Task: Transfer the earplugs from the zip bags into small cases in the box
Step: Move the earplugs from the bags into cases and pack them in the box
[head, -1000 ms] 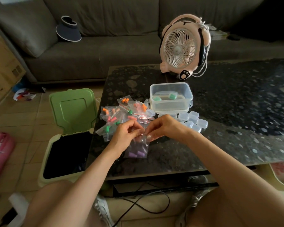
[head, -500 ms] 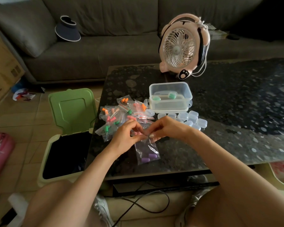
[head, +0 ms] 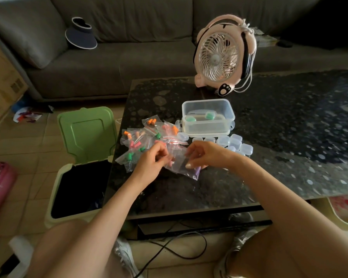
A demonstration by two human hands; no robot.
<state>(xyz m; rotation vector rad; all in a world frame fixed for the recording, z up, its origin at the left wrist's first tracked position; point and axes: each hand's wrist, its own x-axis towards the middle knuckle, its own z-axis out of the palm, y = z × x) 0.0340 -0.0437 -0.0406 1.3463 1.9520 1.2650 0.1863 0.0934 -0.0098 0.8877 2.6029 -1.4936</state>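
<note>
A clear zip bag [head: 184, 164] with purple earplugs lies tilted over the dark table between my hands. My left hand [head: 152, 160] pinches its left edge; my right hand [head: 206, 155] pinches its right side, thumb on the plastic. Behind them lies a heap of zip bags [head: 147, 137] with orange, pink and green earplugs. A clear plastic box [head: 208, 118] holds two small cases with green earplugs. Several empty small clear cases [head: 232, 142] sit in front of the box, to the right of my right hand.
A pink desk fan [head: 223, 57] stands at the table's back, its cord trailing right. A green-lidded bin [head: 82, 163] stands open at the table's left edge. A sofa with a dark visor hat [head: 80, 35] lies beyond. Cables run under the table.
The bag has been swung from hanging down toward me to lying tilted to the right between my hands; my hands have spread slightly apart.
</note>
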